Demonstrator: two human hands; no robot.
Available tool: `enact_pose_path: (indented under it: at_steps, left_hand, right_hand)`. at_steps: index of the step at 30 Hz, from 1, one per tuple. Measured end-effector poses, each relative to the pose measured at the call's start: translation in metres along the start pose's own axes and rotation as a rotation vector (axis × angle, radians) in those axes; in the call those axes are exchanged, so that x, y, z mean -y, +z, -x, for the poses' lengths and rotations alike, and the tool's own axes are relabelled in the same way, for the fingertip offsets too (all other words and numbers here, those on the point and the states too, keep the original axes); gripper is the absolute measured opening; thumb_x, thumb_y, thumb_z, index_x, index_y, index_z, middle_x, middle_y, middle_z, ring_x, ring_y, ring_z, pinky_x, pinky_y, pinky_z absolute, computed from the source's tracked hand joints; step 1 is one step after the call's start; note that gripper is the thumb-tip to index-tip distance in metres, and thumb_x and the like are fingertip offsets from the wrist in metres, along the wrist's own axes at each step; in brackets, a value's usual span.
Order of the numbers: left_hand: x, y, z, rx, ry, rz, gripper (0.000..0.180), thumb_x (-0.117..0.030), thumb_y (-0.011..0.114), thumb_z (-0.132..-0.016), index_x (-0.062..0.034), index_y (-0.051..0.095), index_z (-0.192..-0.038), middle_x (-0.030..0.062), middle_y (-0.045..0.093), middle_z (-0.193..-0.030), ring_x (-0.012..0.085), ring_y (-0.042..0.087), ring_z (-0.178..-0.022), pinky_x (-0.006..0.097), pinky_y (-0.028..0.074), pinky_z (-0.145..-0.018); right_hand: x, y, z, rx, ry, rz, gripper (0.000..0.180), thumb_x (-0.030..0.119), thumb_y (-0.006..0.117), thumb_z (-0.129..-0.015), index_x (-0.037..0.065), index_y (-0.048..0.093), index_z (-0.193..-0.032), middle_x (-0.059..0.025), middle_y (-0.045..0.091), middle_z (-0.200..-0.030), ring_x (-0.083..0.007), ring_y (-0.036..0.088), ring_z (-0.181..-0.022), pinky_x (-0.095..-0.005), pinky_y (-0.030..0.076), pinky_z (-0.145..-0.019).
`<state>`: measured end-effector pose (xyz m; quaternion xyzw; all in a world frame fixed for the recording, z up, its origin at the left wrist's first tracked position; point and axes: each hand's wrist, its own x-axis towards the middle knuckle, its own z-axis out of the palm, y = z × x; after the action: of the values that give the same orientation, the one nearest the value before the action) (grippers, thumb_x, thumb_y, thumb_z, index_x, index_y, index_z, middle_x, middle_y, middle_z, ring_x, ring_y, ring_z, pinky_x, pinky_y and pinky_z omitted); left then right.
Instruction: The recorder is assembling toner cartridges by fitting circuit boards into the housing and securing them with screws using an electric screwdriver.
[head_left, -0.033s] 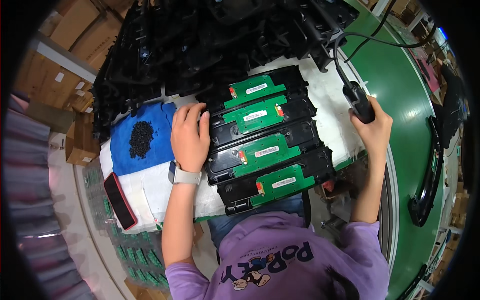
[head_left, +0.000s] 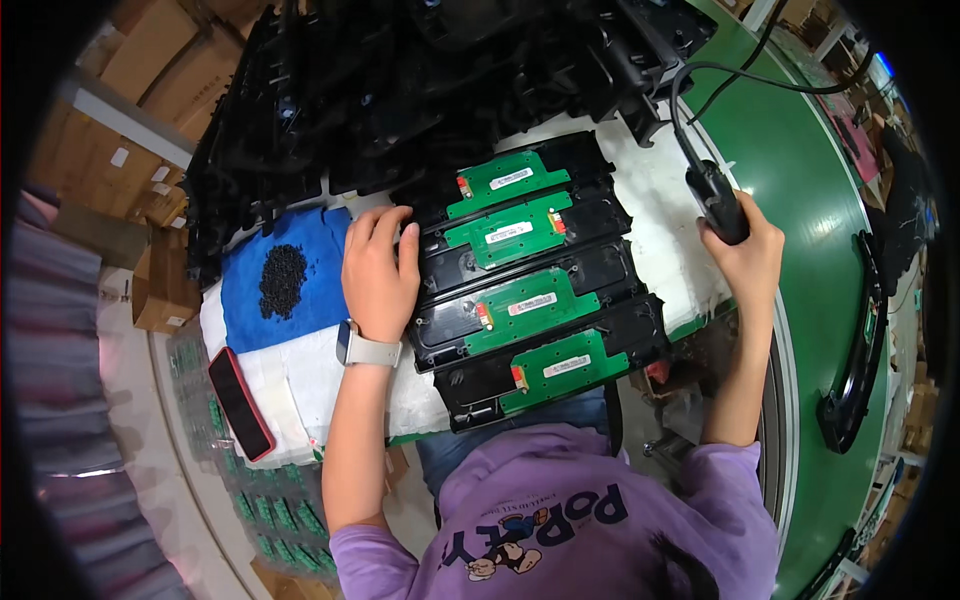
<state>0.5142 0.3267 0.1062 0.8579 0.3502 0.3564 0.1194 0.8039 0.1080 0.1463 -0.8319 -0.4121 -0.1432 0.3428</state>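
Several long black plastic panels [head_left: 595, 265] lie side by side in front of me, each carrying a green circuit board [head_left: 540, 303] with a white label and a small red-and-white connector. At their left ends rests my left hand [head_left: 378, 275], palm down, thumb apart from the fingers and against the panels' edge; no object shows in it. My right hand [head_left: 752, 243] is wrapped round a black corded electric screwdriver [head_left: 718, 205], held to the right of the panels. The tool's working tip cannot be made out.
A heap of small black screws [head_left: 283, 280] lies on a blue cloth [head_left: 240, 315] at the left. Nearer is a red-edged phone [head_left: 241, 405]. Black plastic housings [head_left: 420, 90] are piled behind the panels. A cable [head_left: 672, 95] loops at the right, beside the green bench [head_left: 800, 270].
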Motion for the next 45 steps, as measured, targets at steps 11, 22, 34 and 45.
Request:
enact_pose_path:
  at_steps: [11,22,34,45]
  left_hand:
    - [-0.014,0.003,-0.004,-0.111,0.098,-0.278,0.023,-0.012,0.064,-0.077,-0.0007,0.06,-0.096,0.0156,0.056,-0.1,0.0332,0.055,-0.088,0.039,0.046,-0.076]
    - [-0.163,0.052,-0.06,-0.125,0.888,-0.391,0.06,-0.037,0.065,-0.073,-0.0131,0.049,-0.126,0.0084,0.039,-0.141,0.019,0.037,-0.131,0.057,0.018,-0.103]
    - [-0.177,0.08,-0.112,-0.197,0.809,-0.55,0.06,-0.043,0.069,-0.066,-0.0087,0.054,-0.113,0.0057,0.039,-0.139,0.0151,0.03,-0.135,0.065,0.006,-0.104]
    - [-0.161,0.087,-0.147,-0.226,0.631,-0.6,0.075,-0.048,0.074,-0.057,-0.0065,0.053,-0.115,0.0109,0.045,-0.133,0.0273,0.031,-0.133,0.062,0.02,-0.101]
  right_hand:
    - [-0.018,0.002,-0.014,0.045,0.325,-0.03,0.048,0.027,0.073,-0.068,-0.003,0.059,-0.104,-0.0198,0.065,-0.078,-0.0308,0.065,-0.069,-0.0355,0.049,-0.065]
    - [-0.035,0.024,-0.024,0.056,0.174,0.301,0.045,0.014,0.067,-0.074,0.005,0.049,-0.114,-0.0187,0.058,-0.099,-0.0365,0.06,-0.088,-0.0426,0.05,-0.075]
    - [0.006,0.06,-0.15,-0.582,-0.218,-0.395,0.04,0.021,0.059,-0.084,0.003,0.048,-0.118,-0.0155,0.058,-0.105,-0.0313,0.056,-0.098,-0.036,0.043,-0.088]
    - [0.042,0.105,-0.191,-0.447,0.123,-1.047,0.032,0.024,0.064,-0.082,0.002,0.058,-0.104,-0.0116,0.065,-0.087,-0.0189,0.061,-0.08,-0.0305,0.047,-0.075]
